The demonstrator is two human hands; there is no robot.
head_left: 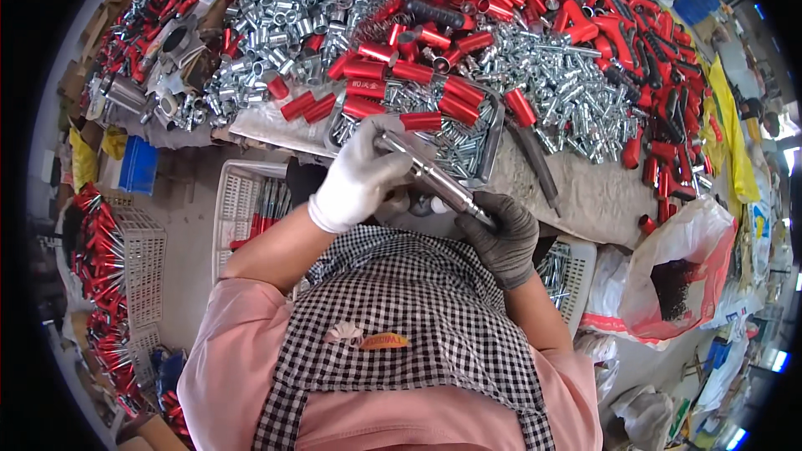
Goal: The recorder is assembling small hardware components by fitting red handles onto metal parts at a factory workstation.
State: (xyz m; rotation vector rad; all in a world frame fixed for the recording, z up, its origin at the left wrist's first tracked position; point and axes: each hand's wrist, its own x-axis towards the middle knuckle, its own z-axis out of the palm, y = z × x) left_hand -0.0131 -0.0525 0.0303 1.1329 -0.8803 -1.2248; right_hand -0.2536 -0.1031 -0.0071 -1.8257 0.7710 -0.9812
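Observation:
A shiny metal tube-like rod slants between my two gloved hands, in front of my checked apron. My left hand, in a white glove, is closed around its upper left end. At its lower right end, my right hand in a grey glove grips it with the fingers curled. Just beyond them is a metal tray of small silver bolt-like parts, with several red cylindrical sleeves lying on top. A dark flat bar lies to the right of that tray.
Heaps of silver ring-shaped parts, small silver pins and red-and-black handles cover the bench. White baskets stand below its edge. At the right is an open white-and-red sack; at the left, a blue bin.

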